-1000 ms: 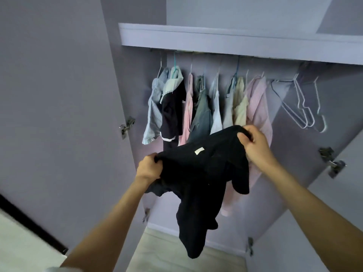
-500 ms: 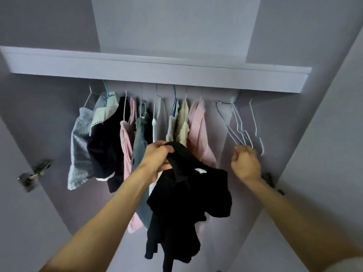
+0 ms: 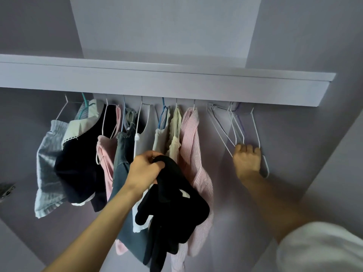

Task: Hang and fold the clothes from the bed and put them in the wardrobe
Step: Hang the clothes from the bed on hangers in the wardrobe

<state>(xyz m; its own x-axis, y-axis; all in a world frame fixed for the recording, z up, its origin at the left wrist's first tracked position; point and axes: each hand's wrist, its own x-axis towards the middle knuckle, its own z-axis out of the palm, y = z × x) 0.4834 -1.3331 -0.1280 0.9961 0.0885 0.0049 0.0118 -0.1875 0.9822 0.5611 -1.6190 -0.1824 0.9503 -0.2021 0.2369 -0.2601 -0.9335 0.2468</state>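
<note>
Head view: wardrobe (image 3: 294, 46) interior, left hand (image 3: 145, 169) gripping a black garment (image 3: 172, 209), right hand (image 3: 247, 160) on the empty hangers (image 3: 235, 126).

Left end of the rail, under the lilac shelf (image 3: 157, 83): grey ribbed piece (image 3: 47, 173), dark top with white lace-edged collar (image 3: 78, 163), pink strappy top (image 3: 107, 154), grey-blue denim (image 3: 125, 173), white top (image 3: 141, 146), cream ruffled top (image 3: 174, 138), pink-and-white striped shirt (image 3: 196, 169), all on thin wire hangers, soft and draped. Left hand is fisted on the bunched top of the black garment, in front of the mid-rail clothes; fabric is matte, crumpled, long axis vertical, hanging straight down below the fist, small white label showing. Right hand, near the rail's right end, has fingers curled around the lower bar of the white wire hangers; these are triangular, bare, clustered together.
</note>
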